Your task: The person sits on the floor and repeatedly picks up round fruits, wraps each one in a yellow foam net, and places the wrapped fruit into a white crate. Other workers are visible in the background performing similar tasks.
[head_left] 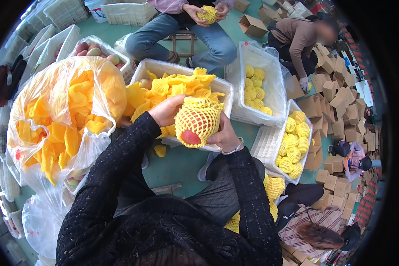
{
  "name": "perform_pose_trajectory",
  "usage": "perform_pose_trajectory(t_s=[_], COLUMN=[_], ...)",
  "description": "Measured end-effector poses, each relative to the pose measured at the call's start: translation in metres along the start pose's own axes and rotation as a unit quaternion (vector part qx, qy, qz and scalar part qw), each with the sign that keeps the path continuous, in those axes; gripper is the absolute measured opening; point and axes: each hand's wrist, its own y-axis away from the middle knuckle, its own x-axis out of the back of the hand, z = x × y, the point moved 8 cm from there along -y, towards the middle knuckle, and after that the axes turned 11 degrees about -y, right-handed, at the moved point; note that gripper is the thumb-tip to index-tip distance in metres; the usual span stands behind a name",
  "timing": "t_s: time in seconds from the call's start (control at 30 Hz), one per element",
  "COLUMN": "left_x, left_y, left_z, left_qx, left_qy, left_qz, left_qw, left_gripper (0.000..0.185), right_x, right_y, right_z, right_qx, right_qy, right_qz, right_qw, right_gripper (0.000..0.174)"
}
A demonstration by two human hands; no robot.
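Between my two hands is a round red fruit, mostly covered by a yellow foam net sleeve. Its red skin shows through the mesh and bare at the lower end. My left hand grips it at the upper left, with the fingertips hidden behind the net. On the lower right side, my right hand holds it with the thumb in front. Just beyond my hands stands a white plastic crate heaped with loose yellow foam nets. Part of a fruit shows among them at the crate's left end.
A large clear plastic bag full of foam nets stands at my left. Lined crates of netted fruit are to the right. Opposite sits a person holding a netted fruit. Cardboard boxes and other people are farther right.
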Motion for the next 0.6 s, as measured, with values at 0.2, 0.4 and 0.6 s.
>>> perform_pose_trajectory(t_s=[0.2,0.4,0.6], left_x=[0.003,0.037,0.002], left_y=[-0.008,-0.013,0.015], left_z=[-0.002,0.0,0.046], left_qx=[0.028,-0.061,-0.299], left_qy=[-0.063,-0.129,-0.318], left_qz=[-0.032,0.193,0.289], left_qw=[0.997,0.971,0.852], left_gripper=[0.031,0.013,0.017], right_x=[0.005,0.02,0.036], right_y=[0.003,-0.002,-0.011], right_z=[0.0,0.003,0.0], right_qx=[-0.012,-0.004,0.024], right_qy=[-0.017,-0.041,-0.051], right_qz=[-0.021,0.04,0.148], right_qw=[1.0,0.998,0.987], right_gripper=[0.092,0.086,0.065])
